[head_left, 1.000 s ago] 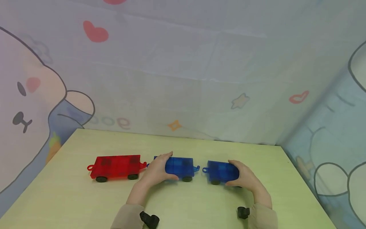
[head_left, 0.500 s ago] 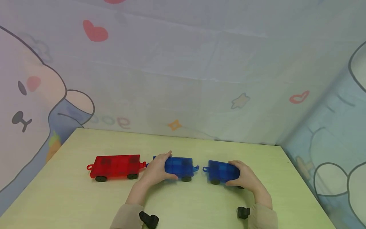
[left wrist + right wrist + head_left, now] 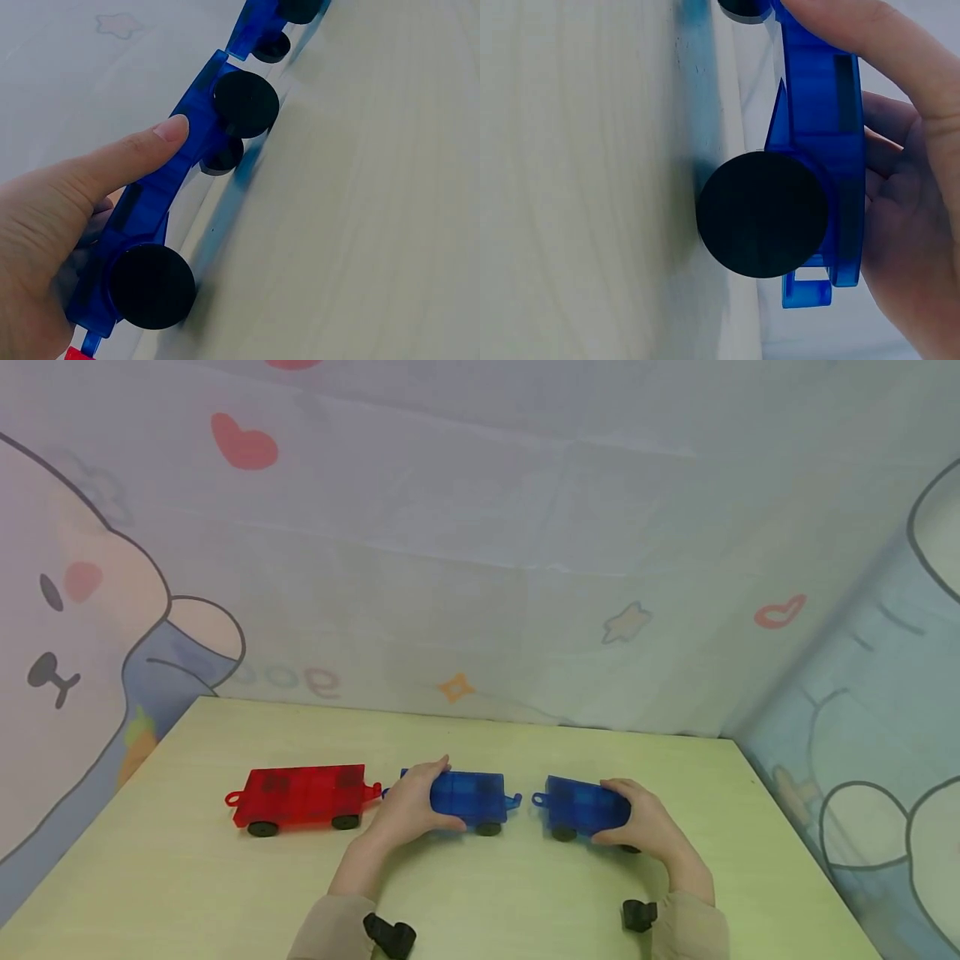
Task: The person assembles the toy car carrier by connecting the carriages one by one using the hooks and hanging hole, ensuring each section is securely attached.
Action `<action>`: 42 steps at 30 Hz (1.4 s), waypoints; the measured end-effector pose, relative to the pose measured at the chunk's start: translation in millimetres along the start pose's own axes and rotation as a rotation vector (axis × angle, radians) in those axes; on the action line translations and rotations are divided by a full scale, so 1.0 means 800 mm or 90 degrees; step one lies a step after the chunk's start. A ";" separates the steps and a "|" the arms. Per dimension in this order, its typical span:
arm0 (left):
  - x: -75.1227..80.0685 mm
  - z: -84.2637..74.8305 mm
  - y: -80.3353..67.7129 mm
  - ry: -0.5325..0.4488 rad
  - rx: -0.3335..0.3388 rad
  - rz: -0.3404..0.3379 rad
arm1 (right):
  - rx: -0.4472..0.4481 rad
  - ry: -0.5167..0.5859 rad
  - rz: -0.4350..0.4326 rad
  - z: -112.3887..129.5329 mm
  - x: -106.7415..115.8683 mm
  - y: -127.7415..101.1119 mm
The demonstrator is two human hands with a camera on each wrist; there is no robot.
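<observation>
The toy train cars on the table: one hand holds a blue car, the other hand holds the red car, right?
Not quite. The head view shows the left hand gripping the middle blue car and the right hand gripping another blue car. The red car sits on the table to the left, with no hand on it.
</observation>
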State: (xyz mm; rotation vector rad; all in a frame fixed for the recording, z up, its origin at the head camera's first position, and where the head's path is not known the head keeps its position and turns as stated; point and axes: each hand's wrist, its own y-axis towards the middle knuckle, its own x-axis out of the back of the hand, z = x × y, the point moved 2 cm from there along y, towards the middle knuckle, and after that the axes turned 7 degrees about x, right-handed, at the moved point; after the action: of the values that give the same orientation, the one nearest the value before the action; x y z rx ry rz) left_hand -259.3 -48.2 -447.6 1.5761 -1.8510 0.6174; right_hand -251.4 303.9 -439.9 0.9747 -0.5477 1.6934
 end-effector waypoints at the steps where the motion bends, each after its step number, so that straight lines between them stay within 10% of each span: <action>1: 0.000 0.000 0.000 0.000 0.000 0.000 | -0.001 0.002 -0.001 0.000 0.000 0.000; 42: -0.002 -0.003 -0.001 0.006 -0.010 0.003 | 0.020 -0.003 0.007 0.018 -0.013 0.011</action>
State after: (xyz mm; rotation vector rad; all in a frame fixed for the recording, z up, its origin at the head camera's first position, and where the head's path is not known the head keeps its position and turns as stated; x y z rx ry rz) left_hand -258.1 -46.0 -447.2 1.5565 -1.8498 0.6105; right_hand -253.4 283.9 -439.4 1.0001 -0.5316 1.7141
